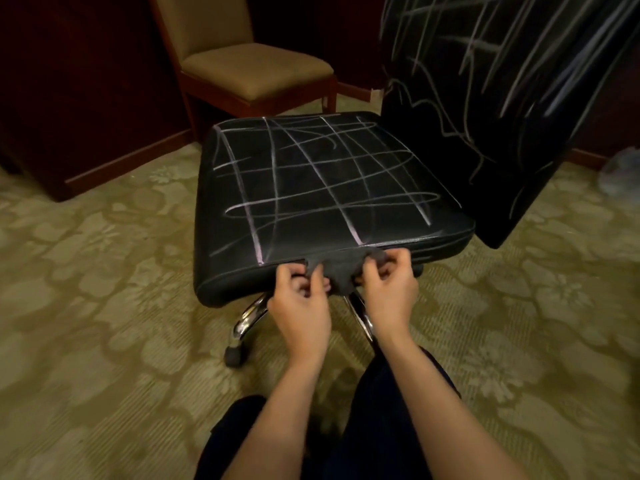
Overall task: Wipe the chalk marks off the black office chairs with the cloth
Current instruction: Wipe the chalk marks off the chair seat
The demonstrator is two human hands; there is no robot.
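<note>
Both hands pinch a dark, crumpled cloth at the front edge of the chair: left hand and right hand each curl on a bunched end. White chalk lines crisscross the smooth black padded seat and backrest.

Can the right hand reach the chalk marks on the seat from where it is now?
Probably yes. The right hand holds the cloth at the front edge of the seat, and the chalk marks begin just beyond it. Nothing lies on the seat between them.
</note>
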